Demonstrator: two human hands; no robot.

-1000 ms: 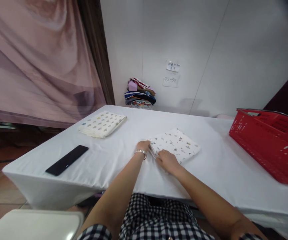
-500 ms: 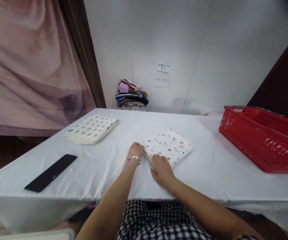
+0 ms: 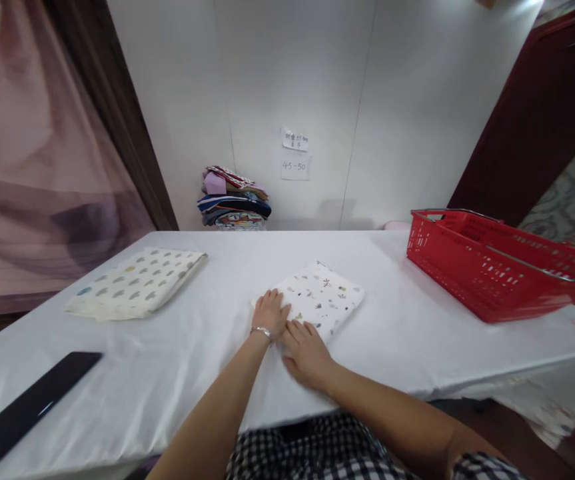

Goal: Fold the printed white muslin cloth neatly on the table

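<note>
A folded white cloth [image 3: 324, 297] with small scattered prints lies at an angle on the white-covered table, in front of me. My left hand [image 3: 271, 313], with a bracelet at the wrist, rests flat on the cloth's left corner, fingers stretched forward. Beside it my right hand [image 3: 307, 353] lies on the near edge of the same cloth, fingers extended and palm down. The two hands almost touch. Over to the left is another folded cloth [image 3: 142, 283], cream with grey cloud shapes, which neither hand touches.
A red plastic basket [image 3: 492, 267] stands on the table's right side. A flat black object [image 3: 32, 407] lies at the near left. Behind the table is a stack of folded fabrics [image 3: 234, 200] against the wall, with paper notes [image 3: 295, 167] beside it. A pink curtain [image 3: 42, 167] hangs left.
My left hand has gone from gripping the cloth's left edge to lying flat on it, and the edge is now down. The camera view has turned right.
</note>
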